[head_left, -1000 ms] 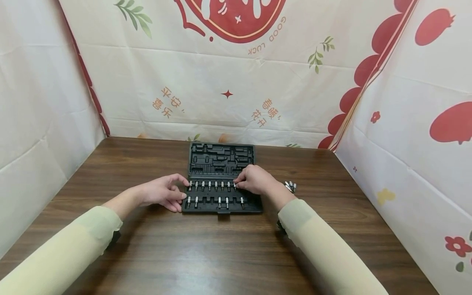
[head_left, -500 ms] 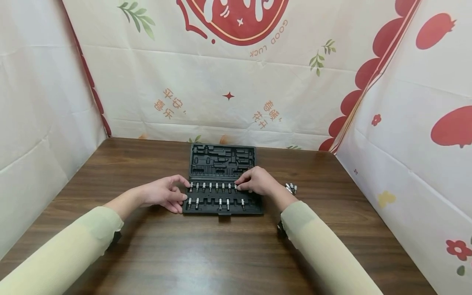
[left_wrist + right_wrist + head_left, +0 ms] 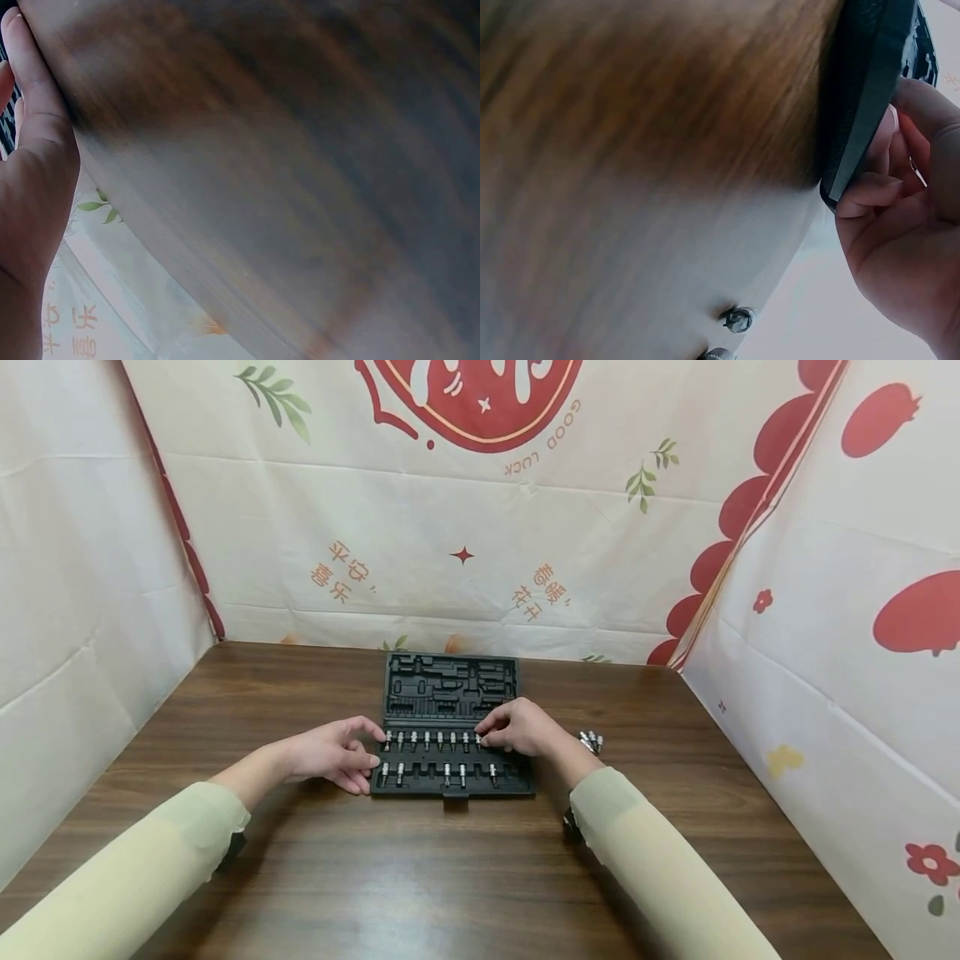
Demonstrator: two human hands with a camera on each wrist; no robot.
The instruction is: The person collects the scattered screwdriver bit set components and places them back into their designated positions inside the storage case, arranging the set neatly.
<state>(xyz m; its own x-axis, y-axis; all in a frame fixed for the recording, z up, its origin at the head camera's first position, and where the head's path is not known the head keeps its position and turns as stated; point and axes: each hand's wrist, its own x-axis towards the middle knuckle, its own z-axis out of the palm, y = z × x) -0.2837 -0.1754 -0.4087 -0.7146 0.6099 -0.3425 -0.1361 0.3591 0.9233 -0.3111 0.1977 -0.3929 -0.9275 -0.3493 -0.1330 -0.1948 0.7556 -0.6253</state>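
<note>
An open black plastic case [image 3: 495, 792] lies on the table with its moulded lid [image 3: 452, 687] folded back. Short silver bit sockets fill the upper row, with several more spaced along the lower row. My right hand [image 3: 521, 727] pinches a bit socket [image 3: 478, 741] at the right end of the upper row between thumb and forefinger. In the right wrist view, its other fingers rest against the case's side. At the case's left edge, my left hand [image 3: 330, 754] touches the rim with loosely spread fingers, the forefinger near the leftmost bit socket [image 3: 387, 741].
A few loose bit sockets [image 3: 591, 742] lie on the brown wooden table [image 3: 465, 885], right of the case and behind my right wrist. Printed cloth [image 3: 420, 585] hangs along the back and both sides of the table.
My right hand shifts very slightly, with its fingers staying at the same bit socket. My left hand keeps its place at the case's edge. The head view tilts a little.
</note>
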